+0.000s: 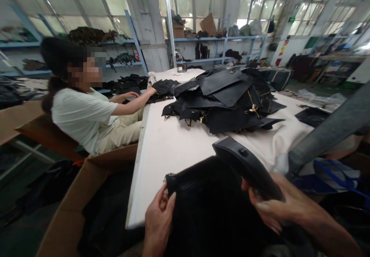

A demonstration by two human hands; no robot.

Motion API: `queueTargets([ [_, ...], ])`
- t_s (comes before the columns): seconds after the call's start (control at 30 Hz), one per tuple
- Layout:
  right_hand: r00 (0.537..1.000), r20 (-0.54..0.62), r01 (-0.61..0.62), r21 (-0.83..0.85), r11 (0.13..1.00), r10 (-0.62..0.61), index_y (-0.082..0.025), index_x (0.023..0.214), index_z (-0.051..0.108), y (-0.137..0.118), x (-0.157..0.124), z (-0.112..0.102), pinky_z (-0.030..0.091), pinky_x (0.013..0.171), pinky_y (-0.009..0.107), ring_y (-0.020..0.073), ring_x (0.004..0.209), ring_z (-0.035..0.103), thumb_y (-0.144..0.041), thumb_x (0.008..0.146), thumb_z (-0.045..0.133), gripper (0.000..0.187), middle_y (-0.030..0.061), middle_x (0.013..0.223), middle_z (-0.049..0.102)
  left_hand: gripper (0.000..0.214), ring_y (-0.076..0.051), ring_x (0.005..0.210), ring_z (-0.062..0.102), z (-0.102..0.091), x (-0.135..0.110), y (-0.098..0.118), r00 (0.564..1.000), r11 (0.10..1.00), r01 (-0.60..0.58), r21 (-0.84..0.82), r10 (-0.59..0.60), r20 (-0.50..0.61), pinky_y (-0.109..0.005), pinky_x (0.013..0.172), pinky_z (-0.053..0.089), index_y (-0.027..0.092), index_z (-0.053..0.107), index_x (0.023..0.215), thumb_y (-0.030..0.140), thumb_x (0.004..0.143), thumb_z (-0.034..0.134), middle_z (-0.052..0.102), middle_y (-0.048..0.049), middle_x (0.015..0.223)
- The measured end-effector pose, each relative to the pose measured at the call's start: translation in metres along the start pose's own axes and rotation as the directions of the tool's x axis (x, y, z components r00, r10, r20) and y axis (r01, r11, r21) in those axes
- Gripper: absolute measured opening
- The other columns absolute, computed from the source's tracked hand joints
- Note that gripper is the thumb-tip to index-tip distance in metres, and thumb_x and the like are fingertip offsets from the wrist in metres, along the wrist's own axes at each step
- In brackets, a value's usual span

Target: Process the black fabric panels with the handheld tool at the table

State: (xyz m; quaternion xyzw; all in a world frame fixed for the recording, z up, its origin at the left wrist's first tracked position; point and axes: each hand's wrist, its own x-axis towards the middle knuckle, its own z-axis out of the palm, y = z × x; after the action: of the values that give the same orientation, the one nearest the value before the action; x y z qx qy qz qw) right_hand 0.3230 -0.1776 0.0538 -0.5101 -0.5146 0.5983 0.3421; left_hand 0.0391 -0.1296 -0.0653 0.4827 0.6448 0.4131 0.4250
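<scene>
My left hand (pixel 160 214) pinches the upper left corner of a black leather-like piece (pixel 208 210), beside a small metal zipper end. The piece hangs over the near table edge toward my lap, and its lower part is lost in shadow. In my right hand (pixel 274 203) is a black hand-held tool (pixel 245 164) with a long curved body, its wide head pointing up and left above the top edge of the piece. Its exact kind I cannot make out. Beyond them lies a heap of black pieces (pixel 222 95) with gold-coloured zippers and clasps.
A pale table (pixel 167 149) stretches ahead. At its left side sits a co-worker (pixel 83 106), hands at other black pieces. An open cardboard box (pixel 66 210) with dark material stands at the lower left. A grey slanting pole (pixel 326 129) rises on the right.
</scene>
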Motion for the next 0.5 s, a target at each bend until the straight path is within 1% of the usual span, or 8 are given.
queueTargets([
  [0.03, 1.000, -0.027, -0.006, 0.000, 1.000, 0.006, -0.014, 0.102, 0.051, 0.006, -0.007, -0.005, 0.038, 0.041, 0.021, 0.0084, 0.041, 0.045, -0.046, 0.074, 0.065, 0.045, -0.0042, 0.058, 0.050, 0.065, -0.028, 0.076, 0.062, -0.003, 0.000, 0.004, 0.992, 0.969, -0.110, 0.221, 0.121, -0.040, -0.041, 0.069, 0.052, 0.008, 0.048, 0.129, 0.047, 0.077, 0.058, 0.064, -0.0118, 0.090],
  [0.1, 0.998, -0.064, -0.016, 0.009, 1.000, 0.016, -0.014, 0.099, 0.052, 0.017, -0.020, -0.013, 0.038, 0.041, 0.022, 0.0091, 0.041, 0.044, -0.050, 0.074, 0.064, 0.046, -0.0041, 0.055, 0.049, 0.062, -0.032, 0.093, 0.057, -0.005, -0.001, 0.017, 0.912, 0.750, -0.314, 0.582, 0.409, -0.035, -0.046, 0.080, 0.048, 0.007, 0.040, 0.135, 0.042, 0.084, 0.048, 0.057, -0.0174, 0.107],
  [0.17, 0.996, -0.085, -0.025, 0.028, 0.999, 0.028, -0.014, 0.096, 0.054, 0.026, -0.031, -0.017, 0.037, 0.040, 0.022, 0.0091, 0.041, 0.043, -0.051, 0.073, 0.064, 0.045, -0.0038, 0.054, 0.048, 0.055, -0.034, 0.113, 0.047, 0.002, 0.001, 0.035, 0.800, 0.514, -0.450, 0.731, 0.596, 0.074, -0.047, 0.093, 0.041, 0.006, 0.038, 0.135, 0.034, 0.088, 0.043, 0.048, -0.0210, 0.122],
  [0.2, 0.994, -0.102, -0.028, 0.046, 0.999, 0.032, -0.014, 0.095, 0.055, 0.030, -0.035, -0.017, 0.037, 0.040, 0.022, 0.0088, 0.040, 0.043, -0.050, 0.072, 0.065, 0.045, -0.0037, 0.055, 0.048, 0.052, -0.033, 0.116, 0.044, 0.010, 0.003, 0.044, 0.756, 0.430, -0.509, 0.746, 0.637, 0.149, -0.047, 0.096, 0.039, 0.005, 0.039, 0.133, 0.032, 0.088, 0.043, 0.047, -0.0211, 0.124],
  [0.27, 0.993, -0.115, -0.025, 0.099, 0.995, 0.036, -0.014, 0.097, 0.054, 0.038, -0.042, -0.018, 0.035, 0.038, 0.021, 0.0076, 0.039, 0.042, -0.049, 0.071, 0.066, 0.045, -0.0041, 0.056, 0.048, 0.053, -0.032, 0.115, 0.045, 0.032, 0.010, 0.061, 0.679, 0.305, -0.645, 0.701, 0.650, 0.341, -0.046, 0.099, 0.036, 0.005, 0.040, 0.133, 0.030, 0.087, 0.048, 0.050, -0.0200, 0.122],
  [0.37, 0.991, -0.133, -0.005, 0.177, 0.984, 0.029, -0.013, 0.099, 0.053, 0.051, -0.051, -0.019, 0.036, 0.038, 0.020, 0.0063, 0.038, 0.042, -0.046, 0.073, 0.067, 0.044, -0.0044, 0.058, 0.049, 0.053, -0.029, 0.105, 0.051, 0.074, 0.022, 0.075, 0.591, 0.201, -0.789, 0.581, 0.506, 0.628, -0.044, 0.094, 0.039, 0.010, 0.043, 0.130, 0.031, 0.083, 0.057, 0.057, -0.0158, 0.115],
  [0.43, 0.989, -0.147, 0.012, 0.209, 0.978, 0.019, -0.013, 0.098, 0.053, 0.057, -0.058, -0.022, 0.036, 0.038, 0.020, 0.0061, 0.038, 0.042, -0.044, 0.074, 0.068, 0.043, -0.0050, 0.057, 0.049, 0.040, -0.027, 0.092, 0.056, 0.096, 0.026, 0.075, 0.555, 0.207, -0.830, 0.517, 0.397, 0.731, -0.038, 0.081, 0.044, 0.014, 0.054, 0.115, 0.034, 0.081, 0.059, 0.061, -0.0121, 0.103],
  [0.5, 0.985, -0.171, 0.020, 0.231, 0.973, 0.020, -0.012, 0.099, 0.052, 0.061, -0.067, -0.025, 0.036, 0.038, 0.019, 0.0058, 0.038, 0.042, -0.044, 0.073, 0.069, 0.043, -0.0054, 0.057, 0.049, 0.027, -0.025, 0.084, 0.058, 0.107, 0.027, 0.073, 0.548, 0.276, -0.836, 0.474, 0.365, 0.753, -0.034, 0.072, 0.044, 0.015, 0.058, 0.101, 0.035, 0.082, 0.058, 0.062, -0.0097, 0.095],
])
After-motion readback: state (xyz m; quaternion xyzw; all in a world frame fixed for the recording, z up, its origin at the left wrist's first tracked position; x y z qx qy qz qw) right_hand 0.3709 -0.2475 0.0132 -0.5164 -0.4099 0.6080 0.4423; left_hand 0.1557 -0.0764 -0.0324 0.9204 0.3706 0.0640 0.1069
